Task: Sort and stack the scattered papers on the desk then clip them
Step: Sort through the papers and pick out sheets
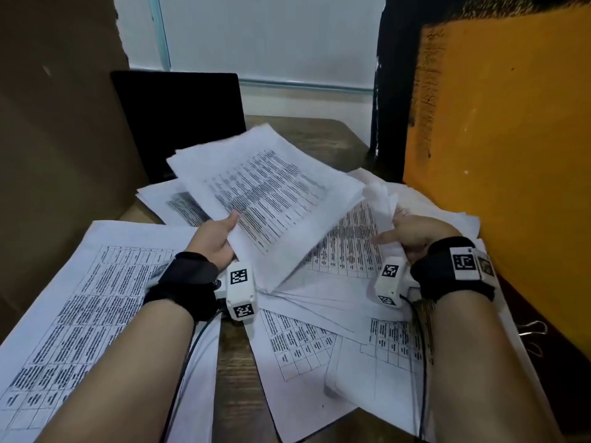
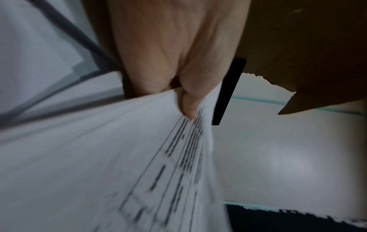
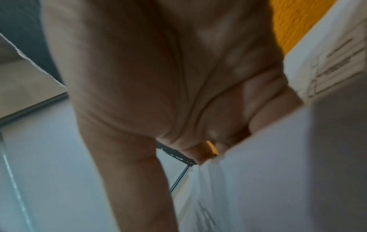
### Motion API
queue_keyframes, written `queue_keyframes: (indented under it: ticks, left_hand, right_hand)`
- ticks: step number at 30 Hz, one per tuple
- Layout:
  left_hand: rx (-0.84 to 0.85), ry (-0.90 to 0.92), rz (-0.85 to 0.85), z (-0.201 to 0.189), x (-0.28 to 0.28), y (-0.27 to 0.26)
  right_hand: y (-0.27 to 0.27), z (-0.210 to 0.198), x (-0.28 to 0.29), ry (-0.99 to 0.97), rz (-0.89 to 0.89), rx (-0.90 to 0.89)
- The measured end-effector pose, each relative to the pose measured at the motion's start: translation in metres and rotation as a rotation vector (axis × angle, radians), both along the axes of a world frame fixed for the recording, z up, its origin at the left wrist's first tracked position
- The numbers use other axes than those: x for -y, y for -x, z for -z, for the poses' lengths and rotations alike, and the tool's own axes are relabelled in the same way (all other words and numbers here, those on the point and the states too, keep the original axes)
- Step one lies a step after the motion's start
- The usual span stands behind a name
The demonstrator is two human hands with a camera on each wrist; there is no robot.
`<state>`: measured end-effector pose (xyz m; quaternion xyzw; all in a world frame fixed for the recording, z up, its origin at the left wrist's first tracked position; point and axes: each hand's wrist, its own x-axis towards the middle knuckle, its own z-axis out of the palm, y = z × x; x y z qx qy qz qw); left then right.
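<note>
- While loose sheets (image 1: 319,346) cover much of the desk (image 1: 236,388), the head view puts the task at gathering: left hand (image 1: 214,241) pinches a raised bundle of papers (image 1: 265,193) at its near edge, thumb on top; right hand (image 1: 412,231) grips the edge of a curled sheet (image 1: 380,196) beside that bundle. Judged next: lay this sheet onto the bundle, then square the edges.
- Left wrist view: thumb (image 2: 190,100) clamps the printed bundle (image 2: 119,164); blurred.
- Right wrist view: curled fingers (image 3: 264,113) close on white paper (image 3: 278,172); very blurred.
- Surroundings, head view: binder clip (image 1: 532,327) at the desk's right edge, near the right forearm; black laptop (image 1: 179,123) behind the papers; cardboard (image 1: 60,123) left, orange panel (image 1: 499,139) right. Overlapping skewed sheets will likely hinder alignment.
</note>
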<state>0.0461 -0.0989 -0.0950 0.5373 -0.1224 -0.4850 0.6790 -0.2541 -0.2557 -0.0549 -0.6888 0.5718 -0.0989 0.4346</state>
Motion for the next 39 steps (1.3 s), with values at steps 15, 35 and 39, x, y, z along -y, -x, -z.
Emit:
queue_keyframes:
  ticks: [15,35,39]
  left_hand:
    - [0.015,0.128,0.07,-0.004,0.002,0.006]
    - [0.458,-0.134,0.256,0.003,0.005,0.014]
    - [0.458,-0.093,0.242,0.0,0.004,0.015]
  right_hand:
    - [-0.029,0.004,-0.015,0.01,0.08,0.934]
    - [-0.019,-0.042,-0.032,0.629,0.575,1.033]
    - [-0.02,-0.039,-0.031,0.397,0.467,1.01]
